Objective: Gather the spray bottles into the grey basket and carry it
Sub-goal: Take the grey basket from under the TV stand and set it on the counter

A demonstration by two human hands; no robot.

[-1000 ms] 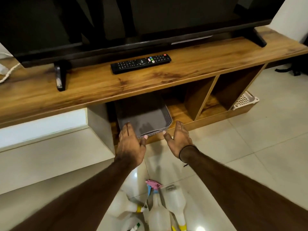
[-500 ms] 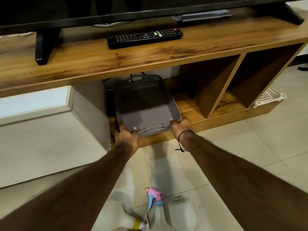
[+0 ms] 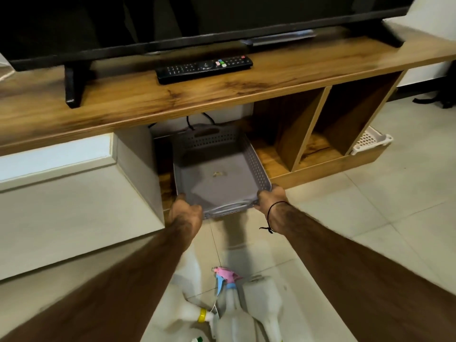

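Head view: only view supplied.
Basket axis: grey basket (image 3: pixel 217 174) lies with its long axis running from the person toward the wall; one short end faces the person, the far short end with a handle slot sits deep under the shelf.
Basket position: in the left open compartment of the wooden TV stand (image 3: pixel 246 92), near end at the compartment's front edge, just above the floor tiles.
Basket look: grey plastic, shallow, rectangular, rounded corners, perforated side walls, smooth floor with a small pale speck near the middle; no bottles inside.
Left hand (image 3: pixel 186 213): fingers curled round the near left corner of the rim, clamped on it.
Right hand (image 3: pixel 270 197): fingers wrapped on the near right corner, clamped; dark cord on the wrist.
Spray bottles (image 3: pixel 232 307): lying on the tiles between the forearms, well apart from the basket; white bodies, one pink-and-blue trigger head, one yellow collar; edges blurred, exact count unclear.
Stand top: black remote (image 3: pixel 204 67) lying lengthwise in front of the television (image 3: pixel 172 18).
Right side: white perforated basket (image 3: pixel 370 143) at the stand's far end.
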